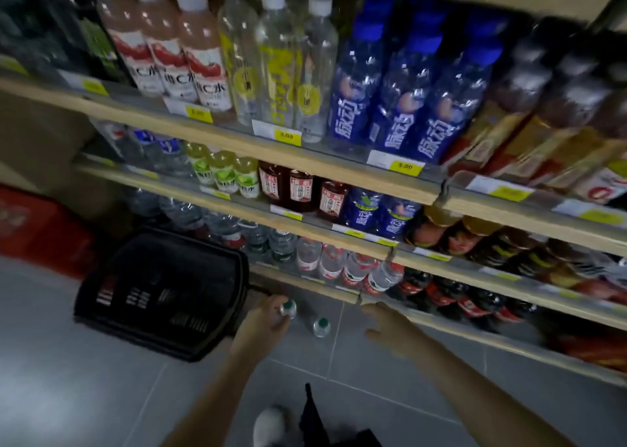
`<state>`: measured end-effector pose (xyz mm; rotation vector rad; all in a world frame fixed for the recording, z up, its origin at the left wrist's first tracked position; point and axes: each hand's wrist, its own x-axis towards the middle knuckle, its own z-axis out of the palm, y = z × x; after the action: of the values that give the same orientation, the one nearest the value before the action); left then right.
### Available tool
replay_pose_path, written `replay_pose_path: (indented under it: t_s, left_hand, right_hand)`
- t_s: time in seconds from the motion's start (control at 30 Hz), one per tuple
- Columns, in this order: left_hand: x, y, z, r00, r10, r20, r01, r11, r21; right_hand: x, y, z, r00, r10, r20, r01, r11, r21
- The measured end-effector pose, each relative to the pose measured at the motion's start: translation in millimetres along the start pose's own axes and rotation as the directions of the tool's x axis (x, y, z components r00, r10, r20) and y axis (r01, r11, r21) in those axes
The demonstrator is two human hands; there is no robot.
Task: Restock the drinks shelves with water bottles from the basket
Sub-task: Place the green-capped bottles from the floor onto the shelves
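The black basket (159, 294) sits on the grey tiled floor (84, 389) beside the shelves (305, 226), which are packed with drinks; I can't tell what is in it. My left hand (268, 314) grips a green-capped water bottle (287, 308) standing on the floor. A second bottle (321, 326) stands just beside it. My right hand (383, 324) hovers with fingers spread near the lowest shelf.

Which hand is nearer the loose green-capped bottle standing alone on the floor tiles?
Left, narrowly. The left hand, gripping another green-capped bottle, sits just left of the loose bottle. The right hand, fingers spread and holding nothing, is farther off to its right.
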<state>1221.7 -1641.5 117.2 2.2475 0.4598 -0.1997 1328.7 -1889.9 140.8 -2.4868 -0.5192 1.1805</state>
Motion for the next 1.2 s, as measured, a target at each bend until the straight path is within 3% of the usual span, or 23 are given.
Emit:
replay_pose_path:
  t_s: [0.17,0.33,0.43,0.53,0.63,0.73,0.97,1.2]
  left_hand:
    - [40,-58,87,0.999,-0.043,-0.027,0.044,0.998,0.044]
    - [92,-145,192,0.996,-0.033,0.082,0.018,0.984,0.178]
    - [129,-192,238,0.999,-0.034,-0.013,0.036,0.988,0.151]
    - [171,-233,267,0.984,-0.136,-0.112,0.141,0.989,0.039]
    - [192,-255,282,0.975,-0.204,-0.086,0.201,0.979,-0.043]
    - [207,-273,292,0.959,-0.235,-0.159,0.232,0.972,-0.039]
    - [188,-246,269,0.965,-0.18,-0.189,0.18,0.983,-0.013]
    - [116,-128,164,0.989,-0.091,-0.118,0.091,0.996,-0.002]
  right_hand:
    - [82,55,53,0.998,-0.06,-0.018,0.06,0.998,-0.018]
    - [174,114,134,0.994,-0.104,-0.027,0.102,0.994,-0.049]
    - [234,142,180,0.986,-0.163,-0.041,0.162,0.987,-0.007]
    - [289,162,223,0.981,-0.192,-0.043,0.19,0.981,-0.042]
    - [321,168,245,0.979,-0.195,-0.067,0.193,0.981,-0.038]
    - [345,173,250,0.972,-0.222,-0.077,0.224,0.974,0.022]
    - [311,166,207,0.963,-0.219,-0.155,0.228,0.973,0.043]
    - [180,94,90,0.965,-0.215,-0.152,0.202,0.975,-0.095]
